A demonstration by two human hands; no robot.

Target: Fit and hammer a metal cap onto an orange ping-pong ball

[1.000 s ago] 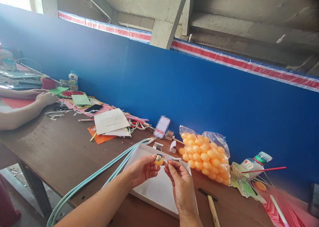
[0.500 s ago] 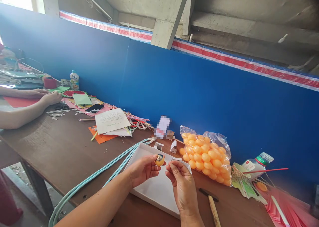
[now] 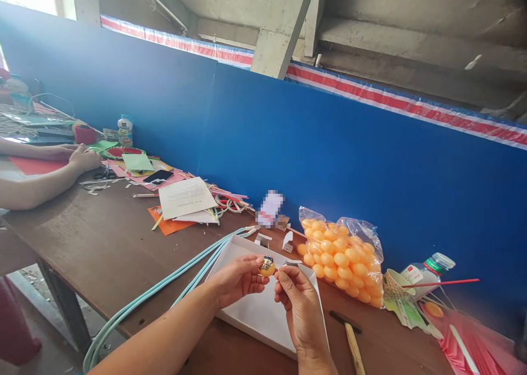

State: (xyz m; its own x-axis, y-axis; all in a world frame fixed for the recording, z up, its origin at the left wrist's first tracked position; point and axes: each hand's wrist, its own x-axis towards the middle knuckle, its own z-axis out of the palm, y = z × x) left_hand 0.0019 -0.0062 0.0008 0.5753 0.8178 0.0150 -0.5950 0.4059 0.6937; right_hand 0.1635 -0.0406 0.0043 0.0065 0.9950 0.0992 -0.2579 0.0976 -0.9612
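My bare forearms reach in from the lower edge; above the white tray [image 3: 263, 314], my left hand [image 3: 241, 280] pinches a small orange ball [image 3: 267, 267] with a dark and gold patch, thumb and fingertips closed on its left side, the other fingers curled loosely below. The ball sits at the far end of that pinch, directly left of the fingertips of my right hand [image 3: 300, 295]; being round, it offers no long axis to line up with, so what counts is the narrow space across its right side; my left hand has it, and my right is just beside it, though I cannot tell whether those fingertips touch it. My right thumb and forefinger are drawn together in a tight pinch; whether something thin is caught between them is too small to make out.

To the right of the tray lies a hammer [image 3: 353, 346]; to its left, pale blue cords [image 3: 160, 285] curve off the table edge; beyond, a clear bag of orange balls [image 3: 341, 261] leans near the blue partition [image 3: 263, 133]; farther left are a printed sheet [image 3: 187, 197], a phone [image 3: 158, 177] and, well apart from mine, a co-worker's hands [image 3: 84, 159].
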